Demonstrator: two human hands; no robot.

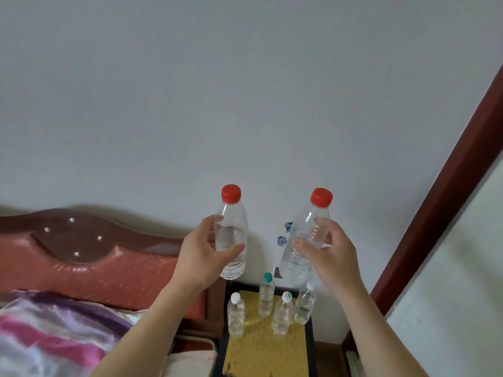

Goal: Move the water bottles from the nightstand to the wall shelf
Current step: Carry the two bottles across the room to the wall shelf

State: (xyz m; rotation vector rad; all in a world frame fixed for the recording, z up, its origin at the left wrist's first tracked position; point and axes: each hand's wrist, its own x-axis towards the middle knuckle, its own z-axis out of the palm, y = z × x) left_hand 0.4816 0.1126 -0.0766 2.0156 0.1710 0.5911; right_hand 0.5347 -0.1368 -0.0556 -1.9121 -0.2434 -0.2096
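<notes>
My left hand grips a clear red-capped water bottle upright in the air above the nightstand. My right hand holds a second red-capped bottle, tilted slightly to the right. Below them, several smaller clear bottles stand on the nightstand's yellow top: one with a white cap, one with a teal cap, one with a green-white cap, and one partly hidden behind my right wrist. No wall shelf is in view.
A red-brown padded headboard and a bed with striped pink and purple bedding lie to the left. A dark red door frame runs diagonally at the right. A plain white wall fills the upper view.
</notes>
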